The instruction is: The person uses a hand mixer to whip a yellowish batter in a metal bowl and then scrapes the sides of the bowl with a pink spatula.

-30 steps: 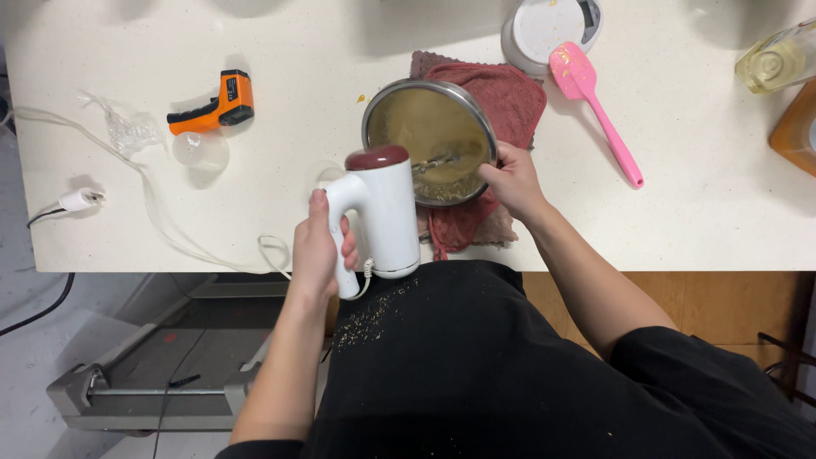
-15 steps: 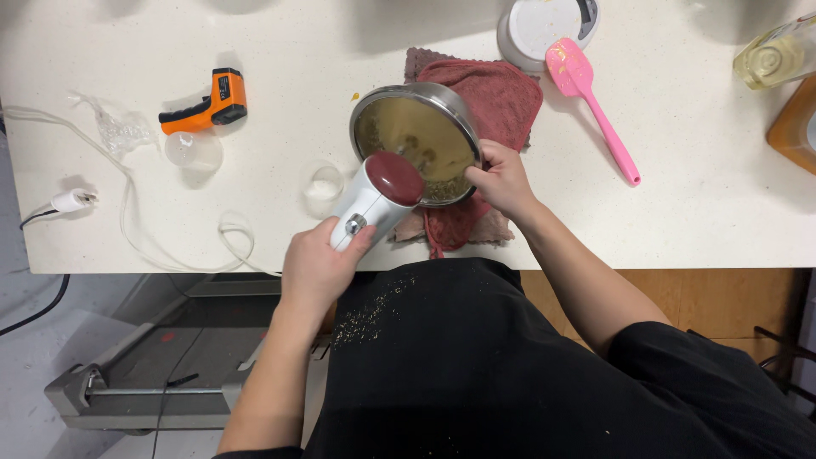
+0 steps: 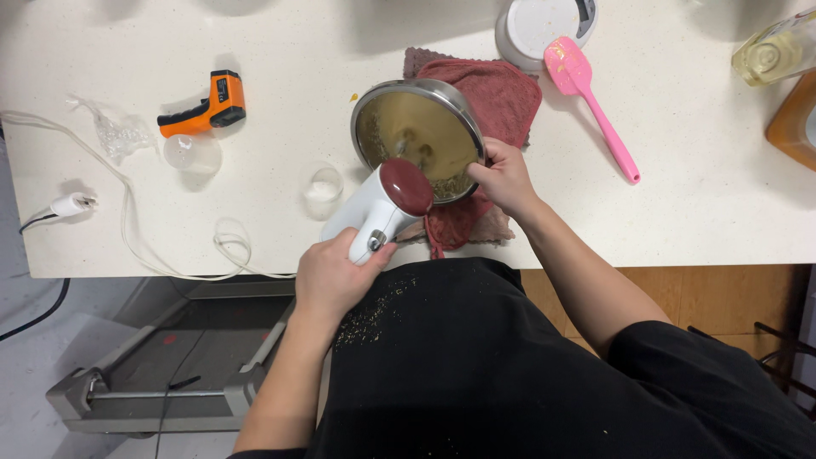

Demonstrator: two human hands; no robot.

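Observation:
A white hand mixer (image 3: pixel 381 208) with a dark red end cap is gripped by my left hand (image 3: pixel 331 276) at its handle. Its beaters dip into tan batter inside a metal bowl (image 3: pixel 371 106). The bowl is tilted toward me and rests on a dark red cloth (image 3: pixel 501 93). My right hand (image 3: pixel 503 177) grips the bowl's near right rim. The mixer's white cord (image 3: pixel 170 255) trails left along the counter edge to a plug.
On the white counter (image 3: pixel 697 204) lie an orange infrared thermometer (image 3: pixel 204 109), two small clear cups (image 3: pixel 192 153), crumpled plastic wrap (image 3: pixel 119 134), a pink spatula (image 3: pixel 595 106), a white round scale (image 3: pixel 544 25) and a jar of pale liquid (image 3: pixel 775 49). A grey frame (image 3: pixel 153 374) sits on the floor.
My left hand has tipped the mixer from upright off the counter edge and swung it forward, putting the beaters into the bowl. The right hand tilted the bowl toward me.

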